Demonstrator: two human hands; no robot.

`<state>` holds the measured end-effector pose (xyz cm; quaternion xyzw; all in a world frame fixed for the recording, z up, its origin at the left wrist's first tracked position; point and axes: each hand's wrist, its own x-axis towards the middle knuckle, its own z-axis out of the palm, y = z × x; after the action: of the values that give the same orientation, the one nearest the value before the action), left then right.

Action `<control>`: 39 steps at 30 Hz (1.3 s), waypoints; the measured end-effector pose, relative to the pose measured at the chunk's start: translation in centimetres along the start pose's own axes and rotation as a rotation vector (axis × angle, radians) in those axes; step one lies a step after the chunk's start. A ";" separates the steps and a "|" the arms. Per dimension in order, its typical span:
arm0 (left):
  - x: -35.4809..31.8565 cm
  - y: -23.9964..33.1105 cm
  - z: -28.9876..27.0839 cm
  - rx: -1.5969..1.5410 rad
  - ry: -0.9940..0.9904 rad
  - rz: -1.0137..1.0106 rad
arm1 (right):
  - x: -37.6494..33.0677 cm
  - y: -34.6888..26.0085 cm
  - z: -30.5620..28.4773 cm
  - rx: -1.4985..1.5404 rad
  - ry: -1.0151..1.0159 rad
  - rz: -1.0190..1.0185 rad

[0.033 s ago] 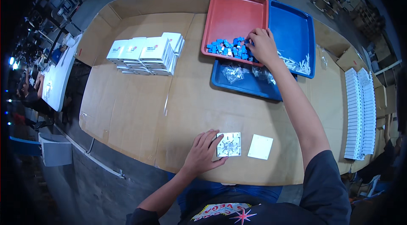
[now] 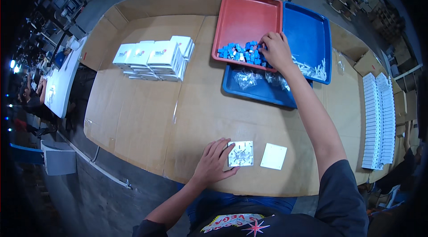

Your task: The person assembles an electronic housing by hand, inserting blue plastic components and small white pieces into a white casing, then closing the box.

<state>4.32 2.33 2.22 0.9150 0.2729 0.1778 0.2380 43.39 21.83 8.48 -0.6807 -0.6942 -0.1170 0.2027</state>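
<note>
My left hand rests at the left side of an open white square plastic box, thumb at its lower edge and forefinger at its upper corner, gripping it flat on the table. Moulded ribs show inside the box. A flat white square cover lies just to its right, untouched. My right hand reaches over the right rim of a red tray, fingers bent down at a heap of small blue connector-like pieces. Its fingertips are partly hidden, so what they pinch cannot be made out.
A blue tray with thin white sticks adjoins the red one. Another blue tray below holds clear plastic bags. White boxes are stacked far left; long white stacks stand right. Cardboard walls edge the table.
</note>
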 end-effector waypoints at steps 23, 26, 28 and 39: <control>0.8 1.2 -0.2 0.022 0.020 -0.026 | -7.0 -7.5 -21.7 1.694 0.627 0.334; 0.6 1.6 -0.1 0.040 0.039 -0.010 | -8.6 -7.6 -22.1 1.653 0.648 0.339; 0.2 1.9 0.0 0.047 0.039 -0.010 | -9.9 -7.5 -22.1 1.639 0.640 0.335; 0.2 1.4 0.7 -0.025 0.106 -0.032 | -20.3 -10.8 -12.5 1.792 0.355 0.707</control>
<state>5.35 1.15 2.42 0.8968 0.2973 0.2257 0.2375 34.04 -2.35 11.91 -0.4161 -0.2414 0.4202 0.7694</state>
